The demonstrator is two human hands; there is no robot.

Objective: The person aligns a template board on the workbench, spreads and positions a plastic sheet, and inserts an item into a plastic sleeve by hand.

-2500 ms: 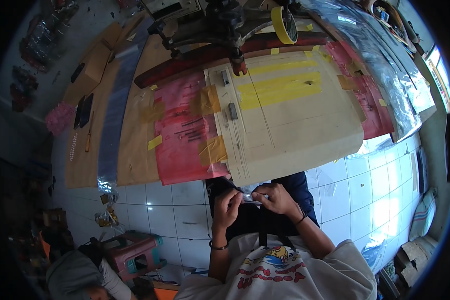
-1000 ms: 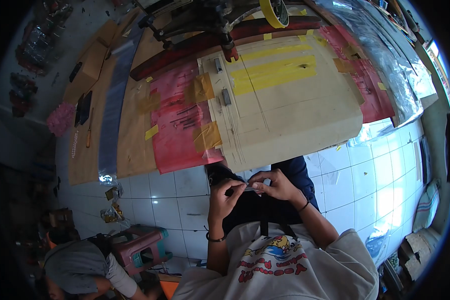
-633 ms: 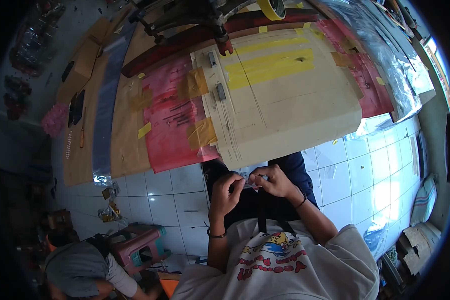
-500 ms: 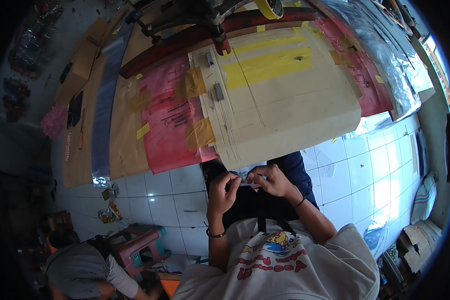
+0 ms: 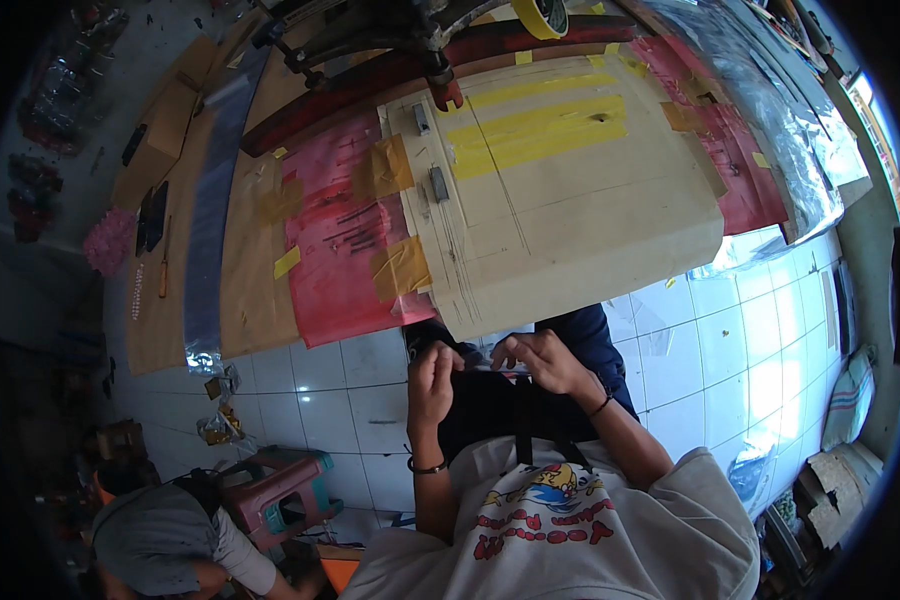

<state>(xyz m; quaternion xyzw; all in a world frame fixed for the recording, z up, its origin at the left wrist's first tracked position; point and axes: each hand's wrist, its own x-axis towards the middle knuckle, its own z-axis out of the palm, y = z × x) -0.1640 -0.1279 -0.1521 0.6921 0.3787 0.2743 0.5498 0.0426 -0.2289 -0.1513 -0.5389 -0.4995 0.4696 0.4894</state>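
My left hand [image 5: 433,382] is over my lap, its fingers bent and pressed together. Facing it across a small gap, my right hand [image 5: 538,360] is closed in a pinch with thumb and index finger. Anything between the fingertips is too small to make out. Just beyond both hands is the near edge of the worktable, covered with a brown paper sheet [image 5: 580,240]. Two small grey metal blocks [image 5: 438,184] lie on the paper, near pencil lines and yellow tape [image 5: 540,130].
A dark metal machine arm [image 5: 432,60] overhangs the table's far side. Red sheeting [image 5: 345,260] flanks the paper. A screwdriver [image 5: 163,270] lies at the left. A plastic stool [image 5: 280,490] and a crouching person [image 5: 160,540] are at lower left. Clear plastic [image 5: 810,150] drapes the right.
My left hand has turned and drawn slightly left, away from the right hand, so the gap between them is wider. The right hand has barely shifted.
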